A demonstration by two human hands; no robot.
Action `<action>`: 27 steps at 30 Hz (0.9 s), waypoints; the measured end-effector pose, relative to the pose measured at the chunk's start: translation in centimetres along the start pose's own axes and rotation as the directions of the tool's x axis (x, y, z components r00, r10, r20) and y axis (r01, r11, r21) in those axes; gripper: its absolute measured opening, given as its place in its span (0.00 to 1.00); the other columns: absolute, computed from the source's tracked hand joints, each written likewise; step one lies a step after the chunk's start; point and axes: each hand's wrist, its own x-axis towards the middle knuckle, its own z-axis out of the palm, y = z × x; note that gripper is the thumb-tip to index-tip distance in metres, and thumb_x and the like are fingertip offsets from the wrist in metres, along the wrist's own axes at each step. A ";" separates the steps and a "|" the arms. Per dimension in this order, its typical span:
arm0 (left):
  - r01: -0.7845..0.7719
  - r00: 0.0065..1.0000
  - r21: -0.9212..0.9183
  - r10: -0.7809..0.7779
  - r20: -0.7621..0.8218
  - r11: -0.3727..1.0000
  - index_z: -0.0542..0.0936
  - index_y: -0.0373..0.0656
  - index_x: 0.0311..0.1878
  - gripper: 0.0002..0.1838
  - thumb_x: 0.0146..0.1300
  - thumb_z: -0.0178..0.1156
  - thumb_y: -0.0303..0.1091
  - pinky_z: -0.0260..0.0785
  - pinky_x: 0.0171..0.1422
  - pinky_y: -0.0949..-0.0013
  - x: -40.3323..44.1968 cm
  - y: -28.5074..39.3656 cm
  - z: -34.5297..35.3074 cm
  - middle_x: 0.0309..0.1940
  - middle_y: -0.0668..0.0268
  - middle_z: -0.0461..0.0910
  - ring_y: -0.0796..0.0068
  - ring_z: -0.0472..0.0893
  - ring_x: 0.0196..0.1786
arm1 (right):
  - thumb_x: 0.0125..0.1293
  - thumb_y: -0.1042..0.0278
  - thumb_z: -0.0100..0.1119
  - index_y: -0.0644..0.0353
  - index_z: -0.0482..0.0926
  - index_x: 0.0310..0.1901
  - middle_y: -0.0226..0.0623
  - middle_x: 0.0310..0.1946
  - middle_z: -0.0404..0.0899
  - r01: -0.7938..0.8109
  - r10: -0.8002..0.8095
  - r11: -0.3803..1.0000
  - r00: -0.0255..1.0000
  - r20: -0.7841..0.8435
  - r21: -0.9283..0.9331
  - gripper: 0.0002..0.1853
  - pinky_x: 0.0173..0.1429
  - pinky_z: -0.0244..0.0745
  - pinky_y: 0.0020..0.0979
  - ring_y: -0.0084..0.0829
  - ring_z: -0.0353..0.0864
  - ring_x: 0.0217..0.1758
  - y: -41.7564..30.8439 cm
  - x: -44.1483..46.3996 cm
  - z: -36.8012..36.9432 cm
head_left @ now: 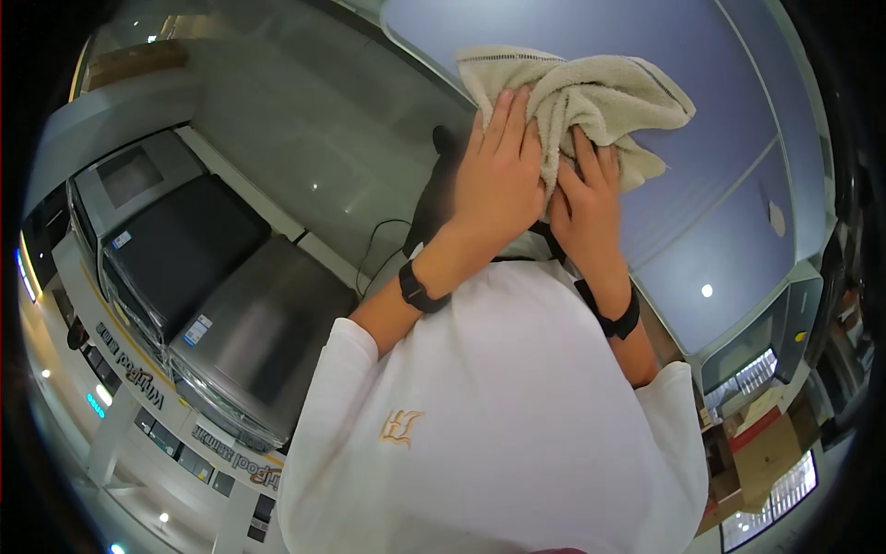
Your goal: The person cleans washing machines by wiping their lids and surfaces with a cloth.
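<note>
A beige towel (609,97) lies bunched in loose folds over the near edge of a pale blue surface (711,198). My left hand (498,180) is on its left part, with long fingers laid over the cloth and the thumb side largely hidden. Close beside it, my right hand (588,208) has its fingers bent into the folds, the thumb toward my left hand. Both hands hold the towel, whose narrow lower end shows between them. Each wrist wears a black band.
Dark and silver appliances (268,319), partly wrapped in plastic, stand at the left beside grey floor (305,111). A thin black cable (371,245) lies on the floor. An open cardboard box (768,457) is at the lower right.
</note>
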 end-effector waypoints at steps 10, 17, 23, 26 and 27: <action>-0.058 0.979 -0.014 0.055 -0.195 0.998 0.79 0.28 0.64 0.29 0.60 0.63 0.33 0.60 0.83 0.40 5.2 -10.0 -6.0 0.76 0.44 0.71 0.43 0.67 0.81 | 0.60 0.83 0.56 0.67 0.79 0.66 0.56 0.74 0.72 0.080 -0.055 0.976 0.990 -0.128 0.203 0.29 0.82 0.60 0.57 0.58 0.70 0.77 -2.9 12.7 5.7; 0.037 0.817 0.365 0.183 -0.547 0.930 0.68 0.26 0.77 0.32 0.72 0.54 0.32 0.56 0.85 0.45 13.3 -19.1 -9.3 0.76 0.34 0.67 0.28 0.62 0.80 | 0.64 0.79 0.57 0.70 0.77 0.67 0.56 0.76 0.70 0.338 -0.323 0.941 0.881 -0.344 -0.018 0.27 0.80 0.64 0.53 0.61 0.68 0.78 -5.4 27.5 8.7; 0.359 0.856 -0.067 -0.357 -0.374 0.931 0.76 0.31 0.71 0.33 0.67 0.64 0.43 0.64 0.80 0.44 10.4 -25.4 -4.9 0.72 0.41 0.74 0.44 0.73 0.76 | 0.71 0.67 0.64 0.70 0.78 0.65 0.53 0.78 0.68 0.352 -0.327 0.907 0.935 0.141 -0.231 0.24 0.80 0.64 0.56 0.55 0.67 0.81 -6.8 30.6 12.5; 0.530 0.803 -0.302 -0.583 -0.122 0.793 0.74 0.32 0.73 0.35 0.69 0.65 0.45 0.63 0.82 0.47 8.4 -27.8 -4.9 0.71 0.41 0.75 0.44 0.71 0.77 | 0.73 0.65 0.64 0.71 0.77 0.67 0.49 0.78 0.69 0.361 -0.290 0.901 0.914 0.283 -0.241 0.26 0.79 0.65 0.53 0.53 0.69 0.79 -8.7 31.4 12.8; 0.600 0.756 -0.348 -0.653 -0.048 0.720 0.74 0.32 0.74 0.36 0.68 0.65 0.45 0.63 0.82 0.48 7.9 -28.8 -4.2 0.71 0.42 0.75 0.44 0.71 0.77 | 0.73 0.65 0.63 0.71 0.77 0.68 0.50 0.78 0.70 0.379 -0.340 0.921 0.893 0.296 -0.086 0.26 0.79 0.65 0.52 0.54 0.70 0.79 -9.9 31.6 13.5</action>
